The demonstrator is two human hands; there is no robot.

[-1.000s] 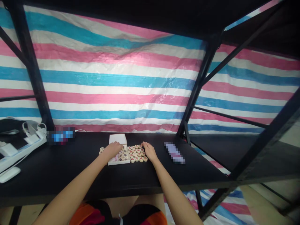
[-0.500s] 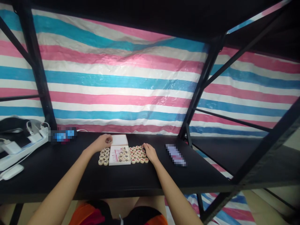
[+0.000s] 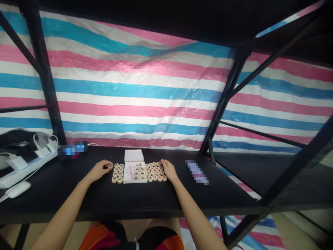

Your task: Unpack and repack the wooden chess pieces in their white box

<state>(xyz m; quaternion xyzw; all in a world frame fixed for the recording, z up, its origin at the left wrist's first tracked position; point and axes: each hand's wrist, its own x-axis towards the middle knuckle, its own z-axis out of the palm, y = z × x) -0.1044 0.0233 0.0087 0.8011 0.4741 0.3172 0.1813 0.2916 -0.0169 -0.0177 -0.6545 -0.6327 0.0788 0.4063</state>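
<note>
A small white box (image 3: pixel 135 172) lies open on the black shelf (image 3: pixel 130 201), with a few round pieces inside. Its white lid (image 3: pixel 134 155) rests just behind it. Several pale round game pieces (image 3: pixel 117 172) sit in a cluster left of the box, and a larger group of pieces (image 3: pixel 155 171) lies to its right. My left hand (image 3: pixel 99 170) rests beside the left cluster with fingers curled, pinching one round piece at its fingertips. My right hand (image 3: pixel 169 169) lies against the right edge of the right group, fingers bent over the pieces.
A white power strip with plugged chargers (image 3: pixel 28 159) lies at the far left, with a white device (image 3: pixel 18 189) in front of it. Blurred objects sit at the back left (image 3: pixel 73 149) and right of my hand (image 3: pixel 197 172). Black frame posts (image 3: pixel 215 121) stand against the striped tarp.
My left hand has moved from over the box to the back left, then down beside the left cluster. The left pieces are now uncovered. My right hand has barely moved.
</note>
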